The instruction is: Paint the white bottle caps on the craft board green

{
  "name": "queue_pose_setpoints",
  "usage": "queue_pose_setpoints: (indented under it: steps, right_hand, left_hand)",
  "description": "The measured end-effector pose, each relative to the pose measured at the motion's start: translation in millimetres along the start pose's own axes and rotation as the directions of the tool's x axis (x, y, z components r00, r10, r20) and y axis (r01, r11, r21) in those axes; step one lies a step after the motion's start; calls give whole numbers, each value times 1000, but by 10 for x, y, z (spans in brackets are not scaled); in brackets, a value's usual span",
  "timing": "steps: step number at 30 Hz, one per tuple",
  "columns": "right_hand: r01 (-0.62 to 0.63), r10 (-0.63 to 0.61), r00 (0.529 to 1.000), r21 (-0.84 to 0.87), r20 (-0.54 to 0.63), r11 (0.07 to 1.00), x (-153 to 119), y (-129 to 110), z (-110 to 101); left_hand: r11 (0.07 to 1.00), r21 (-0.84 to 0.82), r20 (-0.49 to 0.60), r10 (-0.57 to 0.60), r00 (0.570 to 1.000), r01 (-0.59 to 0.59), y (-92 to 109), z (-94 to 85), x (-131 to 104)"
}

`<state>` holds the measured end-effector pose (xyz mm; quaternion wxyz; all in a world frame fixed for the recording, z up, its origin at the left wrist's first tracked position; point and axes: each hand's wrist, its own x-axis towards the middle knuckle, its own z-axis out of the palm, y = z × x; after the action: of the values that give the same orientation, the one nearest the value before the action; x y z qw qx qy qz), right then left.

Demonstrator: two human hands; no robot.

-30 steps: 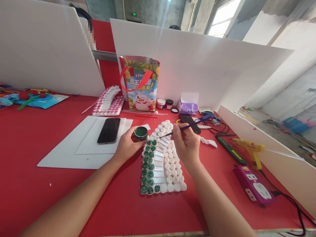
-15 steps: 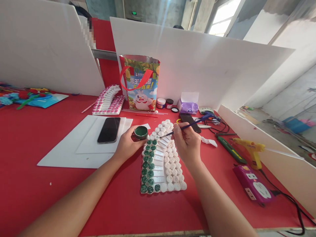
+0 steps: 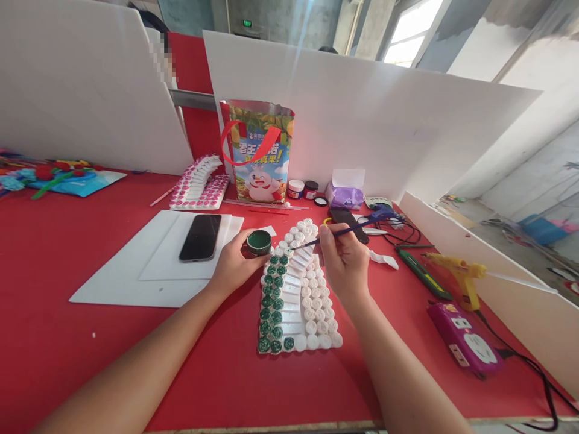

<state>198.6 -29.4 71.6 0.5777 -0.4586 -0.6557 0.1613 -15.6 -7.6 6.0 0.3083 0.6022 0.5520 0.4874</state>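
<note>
My left hand is wrapped round a small open jar of dark green paint, beside the upper left edge of a craft piece. Rows of white rosettes border the piece, with pale slats like steps in the middle. Rosettes down its left side and one on the bottom row are dark green; those on the right and at the top are white. Pinched in my right hand is a thin dark brush. The brush tip touches a rosette near the upper left, which shows a little green.
Behind stand a colourful bag, paint jars and a pink-and-white craft piece. A black phone lies on white boards at left. To the right are a yellow glue gun, a green cutter and a purple power strip.
The brush tip and my right hand have shifted very slightly on the same rosette, where a bit more green shows. My left hand holds the jar as before.
</note>
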Motion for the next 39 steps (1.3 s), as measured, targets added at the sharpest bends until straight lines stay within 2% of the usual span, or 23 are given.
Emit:
queue_pose_setpoints:
  steps: [10, 19, 24, 30, 34, 39]
  right_hand:
    - [-5, 6, 999, -17, 43, 1000, -5, 3, 12]
    - [29, -31, 999, 56, 35, 998, -14, -3, 13]
    - [26, -27, 997, 12, 71, 1000, -6, 0, 8]
    - [13, -12, 1000, -40, 21, 999, 5, -33, -25]
    - [34, -37, 996, 39, 76, 999, -13, -39, 6]
    - [64, -61, 994, -23, 94, 998, -14, -25, 9]
  left_hand:
    - [1000, 8, -2, 7, 1000, -7, -8, 2, 4]
    - [1000, -9, 0, -15, 1000, 15, 0, 5, 0]
    - [1000, -19, -2, -10, 1000, 10, 2, 4, 2]
    - [1000, -6, -9, -11, 1000, 11, 15, 5, 2]
    - [1000, -11, -11, -12, 1000, 12, 20, 5, -3]
    - [1000, -9, -13, -5, 1000, 5, 33, 8, -3]
